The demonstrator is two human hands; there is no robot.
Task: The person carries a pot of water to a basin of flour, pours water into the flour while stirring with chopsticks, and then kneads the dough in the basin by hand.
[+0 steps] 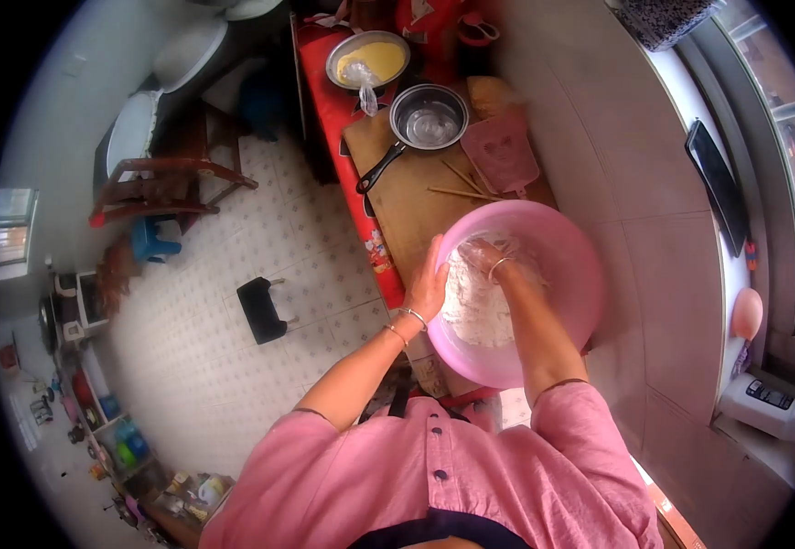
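Observation:
A large pink basin (585,284) holds white flour (472,306) and stands at the near end of a wooden board (397,215). My left hand (427,282) rests against the basin's left rim, its fingers stretched along the outside and edge. Inside the basin, my right hand (484,258) is down in the flour; its fingertips are partly hidden, so what they hold cannot be made out. Beyond the basin lie two wooden sticks (463,190) and a pink heart-patterned board (500,154).
A pan of clear liquid (429,117) sits on the board, its black handle pointing left. Behind it is a metal bowl of yellow contents (388,59) with a plastic bag. A tiled wall (654,302) rises at the right. A black stool (260,311) stands on the floor.

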